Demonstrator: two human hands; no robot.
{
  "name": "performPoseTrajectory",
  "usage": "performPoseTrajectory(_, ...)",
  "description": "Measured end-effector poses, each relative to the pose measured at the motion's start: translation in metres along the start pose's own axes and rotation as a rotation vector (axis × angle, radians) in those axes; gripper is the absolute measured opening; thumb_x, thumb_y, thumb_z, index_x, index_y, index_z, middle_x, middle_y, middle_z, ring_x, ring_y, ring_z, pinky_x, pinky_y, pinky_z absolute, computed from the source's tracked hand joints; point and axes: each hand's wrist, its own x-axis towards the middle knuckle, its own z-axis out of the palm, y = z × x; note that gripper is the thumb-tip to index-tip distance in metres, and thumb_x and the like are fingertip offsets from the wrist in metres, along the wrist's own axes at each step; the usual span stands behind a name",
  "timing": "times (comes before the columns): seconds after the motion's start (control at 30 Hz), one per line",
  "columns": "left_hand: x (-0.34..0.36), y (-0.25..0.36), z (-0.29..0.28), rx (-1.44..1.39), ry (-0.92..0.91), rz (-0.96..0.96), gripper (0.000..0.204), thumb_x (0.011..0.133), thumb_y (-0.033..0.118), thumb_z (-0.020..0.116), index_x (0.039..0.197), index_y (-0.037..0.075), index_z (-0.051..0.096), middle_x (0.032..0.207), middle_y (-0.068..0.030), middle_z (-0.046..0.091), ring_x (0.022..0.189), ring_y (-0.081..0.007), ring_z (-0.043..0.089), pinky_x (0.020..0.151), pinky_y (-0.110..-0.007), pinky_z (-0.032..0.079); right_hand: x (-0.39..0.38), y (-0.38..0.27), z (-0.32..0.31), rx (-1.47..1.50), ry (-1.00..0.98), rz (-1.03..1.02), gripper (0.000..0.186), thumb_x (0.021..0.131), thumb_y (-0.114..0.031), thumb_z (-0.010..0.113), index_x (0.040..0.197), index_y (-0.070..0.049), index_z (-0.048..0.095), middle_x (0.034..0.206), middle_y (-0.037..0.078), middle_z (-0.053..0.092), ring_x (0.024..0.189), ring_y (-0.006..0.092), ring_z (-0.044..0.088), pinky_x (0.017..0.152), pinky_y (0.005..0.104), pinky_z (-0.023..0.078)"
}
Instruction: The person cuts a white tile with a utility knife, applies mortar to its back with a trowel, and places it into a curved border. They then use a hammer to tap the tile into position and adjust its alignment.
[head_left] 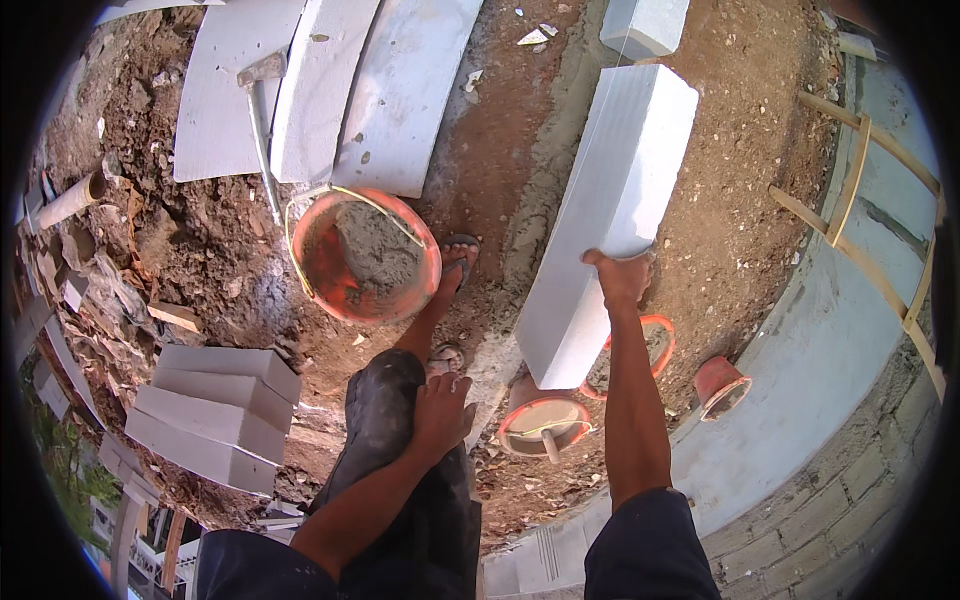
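A long pale aerated concrete block (605, 200) lies on a mortar strip along the ground, in line with another block (645, 25) beyond it. My right hand (622, 275) is on its right-hand side, with the thumb over the upper face and the other fingers bent at the edge, partly hidden. My left hand (442, 412) rests on my dark-trousered knee, fingers apart and holding nothing. In front of that knee stands an orange bucket (425, 235) of wet grey mortar with a wire handle. A thin string line (622, 50) runs along the blocks.
At the far left, a hammer (258, 130) leans on pale slabs (400, 90). Several stacked blocks (215, 410) sit at left. Near the block's close end are a bucket with a stick (545, 425), an orange-rimmed bucket (655, 345) and a small red pail (722, 388). A wooden ladder (850, 180) lies right.
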Motion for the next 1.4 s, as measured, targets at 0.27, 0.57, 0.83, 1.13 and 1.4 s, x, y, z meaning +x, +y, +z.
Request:
performPoseTrajectory(0.27, 0.024, 0.017, -0.015, -0.128, -0.056, -0.148, 0.048, 0.081, 0.026, 0.071, 0.123, 0.008, 0.059, 0.121, -0.0137, 0.056, 0.119, -0.0320, 0.051, 0.095, -0.046, 0.041, 0.038, -0.057, 0.013, 0.001, -0.047, 0.082, 0.111, 0.049, -0.031, 0.088, 0.136, 0.012, 0.036, 0.140, 0.028, 0.039, 0.130, 0.0386, 0.042, 0.109, 0.0459, 0.040)
performPoseTrajectory(0.57, 0.039, 0.026, -0.011, -0.257, -0.008, -0.170, 0.045, 0.082, 0.026, 0.070, 0.121, 0.008, 0.059, 0.117, -0.0136, 0.057, 0.108, -0.0321, 0.056, 0.090, -0.047, 0.045, 0.044, -0.066, 0.032, -0.015, -0.038, 0.091, 0.117, 0.051, -0.038, 0.088, 0.140, 0.013, 0.030, 0.138, 0.027, 0.039, 0.133, 0.0399, 0.036, 0.110, 0.0496, 0.035)
performPoseTrajectory(0.83, 0.047, 0.031, -0.013, -0.315, 0.052, -0.162, 0.042, 0.082, 0.026, 0.069, 0.119, 0.006, 0.060, 0.113, -0.0138, 0.058, 0.105, -0.0334, 0.057, 0.089, -0.047, 0.046, 0.041, -0.071, 0.044, -0.064, -0.031, 0.065, 0.130, 0.053, -0.058, 0.087, 0.139, 0.017, 0.027, 0.140, 0.030, 0.033, 0.133, 0.0406, 0.032, 0.108, 0.0579, 0.032)
performPoseTrajectory(1.13, 0.055, 0.038, -0.011, -0.396, 0.056, -0.142, 0.045, 0.081, 0.026, 0.070, 0.120, 0.004, 0.060, 0.114, -0.0144, 0.058, 0.105, -0.0335, 0.057, 0.091, -0.046, 0.045, 0.047, -0.075, 0.055, -0.015, 0.008, 0.044, 0.147, 0.045, -0.071, 0.086, 0.143, 0.019, 0.021, 0.146, 0.034, 0.027, 0.140, 0.0442, 0.025, 0.114, 0.0591, 0.022)
performPoseTrajectory(1.4, 0.145, 0.074, 0.026, -0.688, 0.244, -0.351, 0.045, 0.086, 0.029, 0.068, 0.119, -0.001, 0.061, 0.113, -0.0203, 0.060, 0.106, -0.0385, 0.058, 0.090, -0.046, 0.046, 0.059, -0.072, 0.047, -0.046, -0.081, -0.033, 0.150, 0.049, -0.073, 0.083, 0.144, 0.018, 0.012, 0.148, 0.037, 0.022, 0.141, 0.0478, 0.021, 0.112, 0.0623, 0.026)
